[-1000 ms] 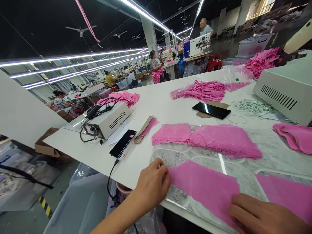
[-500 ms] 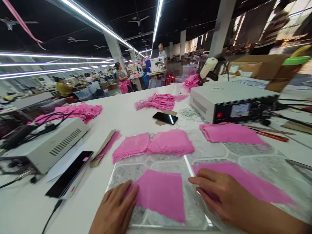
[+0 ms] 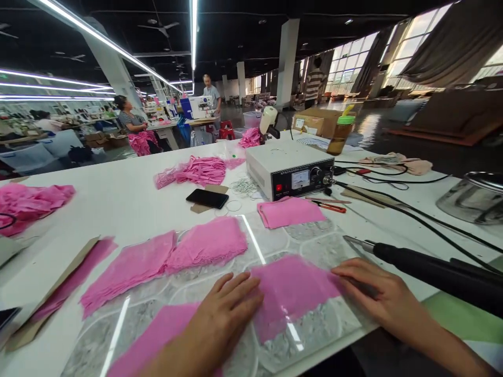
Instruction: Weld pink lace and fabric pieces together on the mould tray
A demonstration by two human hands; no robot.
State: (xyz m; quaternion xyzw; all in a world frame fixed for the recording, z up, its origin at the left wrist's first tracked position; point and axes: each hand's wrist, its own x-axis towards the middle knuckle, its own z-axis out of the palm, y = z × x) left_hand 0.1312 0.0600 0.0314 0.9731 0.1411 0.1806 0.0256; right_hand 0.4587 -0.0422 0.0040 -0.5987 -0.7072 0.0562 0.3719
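Note:
My left hand (image 3: 223, 319) lies flat, fingers stretched, on the left edge of a pink lace piece (image 3: 291, 296). My right hand (image 3: 369, 290) rests flat on the right end of that same piece. The piece lies on a clear glass plate (image 3: 314, 335) at the front of the white table (image 3: 126, 204). Another pink piece (image 3: 157, 340) lies on the plate left of my left hand. Behind them sit two stacks of pink lace (image 3: 168, 259) and a folded pink stack (image 3: 288, 212).
A black-handled tool (image 3: 428, 267) lies right of my right hand, its cable running back. Behind are a grey control box (image 3: 291, 170), a black phone (image 3: 207, 198), red-handled scissors (image 3: 330, 207), pink heaps (image 3: 192, 170), a metal pot (image 3: 471, 196). Other people work at distant tables.
The view has swung right. Both hands have slid rightward along the plate onto the right-hand pink piece; the black tool and metal pot have come into view.

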